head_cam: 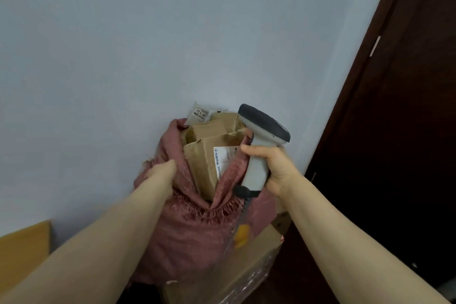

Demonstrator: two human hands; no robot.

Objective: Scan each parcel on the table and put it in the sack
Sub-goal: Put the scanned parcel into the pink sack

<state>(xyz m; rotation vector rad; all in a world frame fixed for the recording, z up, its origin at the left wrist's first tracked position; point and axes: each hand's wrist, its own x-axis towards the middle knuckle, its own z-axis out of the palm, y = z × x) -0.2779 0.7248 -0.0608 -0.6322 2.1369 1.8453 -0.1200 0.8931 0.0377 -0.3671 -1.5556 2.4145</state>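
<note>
parcels (209, 153) in sack (195, 229), scanner (259, 145) right, wall (148, 32) behind

L hand (164, 168) prob. buried in sack (197, 234)

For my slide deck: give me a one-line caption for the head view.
Left hand at the mouth of a pink sack stuffed with cardboard parcels; right hand grips a grey scanner.

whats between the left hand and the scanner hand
In the head view, a cardboard parcel with a white label stands in the open mouth of the pink sack, between the left hand and the right hand gripping the scanner.
</note>
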